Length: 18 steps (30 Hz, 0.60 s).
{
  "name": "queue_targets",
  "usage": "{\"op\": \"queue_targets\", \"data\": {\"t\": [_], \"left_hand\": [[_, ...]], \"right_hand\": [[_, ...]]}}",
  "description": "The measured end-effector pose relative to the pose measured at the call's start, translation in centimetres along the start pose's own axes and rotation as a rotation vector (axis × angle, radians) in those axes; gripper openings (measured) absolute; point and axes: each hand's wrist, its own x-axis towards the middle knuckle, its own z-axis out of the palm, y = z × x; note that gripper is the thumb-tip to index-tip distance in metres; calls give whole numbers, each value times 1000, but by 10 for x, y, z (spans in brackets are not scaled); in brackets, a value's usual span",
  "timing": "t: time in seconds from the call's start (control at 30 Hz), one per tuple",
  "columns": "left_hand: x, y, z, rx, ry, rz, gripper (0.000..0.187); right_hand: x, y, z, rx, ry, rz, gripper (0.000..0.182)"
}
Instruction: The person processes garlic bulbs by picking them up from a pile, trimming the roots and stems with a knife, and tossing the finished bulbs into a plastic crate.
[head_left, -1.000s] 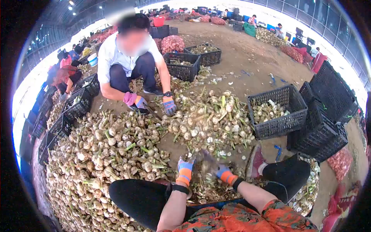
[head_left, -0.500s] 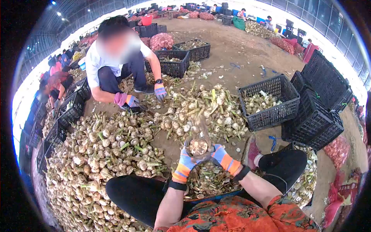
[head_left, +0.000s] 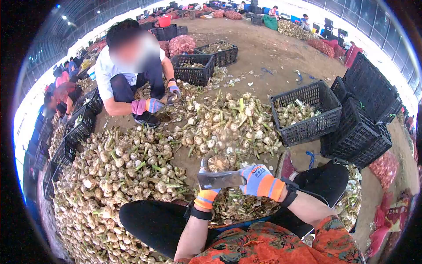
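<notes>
My left hand (head_left: 208, 196), in an orange and blue glove, is closed on a garlic bulb (head_left: 218, 163) whose round face is turned up toward me. My right hand (head_left: 260, 180), gloved alike, grips a broad-bladed knife (head_left: 222, 180). The blade lies across the front of my left hand, just below the bulb, and hides part of those fingers. Beneath both hands, between my legs, is a heap of garlic trimmings (head_left: 241, 205). Beyond them lies a pile of garlic with stems (head_left: 235, 123).
A large garlic heap (head_left: 118, 176) spreads on my left. A black crate (head_left: 307, 115) with garlic stands ahead on the right, beside stacked crates (head_left: 358, 132). Across the pile squats a co-worker (head_left: 127, 75) in gloves. Net sacks (head_left: 182, 45) lie farther back.
My right hand has moved right and turned, bringing the knife blade broadside into view below the bulb. My left hand still holds the bulb slightly left. The co-worker's hands have lifted and come together.
</notes>
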Motion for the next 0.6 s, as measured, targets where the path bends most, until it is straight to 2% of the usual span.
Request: {"op": "queue_targets", "data": {"t": [0.03,0.1,0.17,0.23,0.37,0.43,0.57,0.6], "left_hand": [[5,2,0,3,-1,-4,39],[10,5,-6,-941,72,-728,35],[12,-20,-17,-960,100,-674,34],[10,-24,-11,-612,109,-452,29],[8,-11,-5,-843,94,-625,24],[6,-14,-7,-562,117,-500,23],[-2,-37,-22,-658,149,-544,26],[1,-42,-22,-534,80,-450,29]], "right_hand": [[1,0,0,5,-1,2,36],[5,-3,-3,32,-116,18,34],[5,-1,1,50,-59,3,33],[8,0,6,45,-55,-4,31],[11,-1,9,92,-123,4,29],[13,2,22,94,-100,2,29],[19,10,37,95,-171,7,32],[22,13,38,95,-180,35,34]]}}
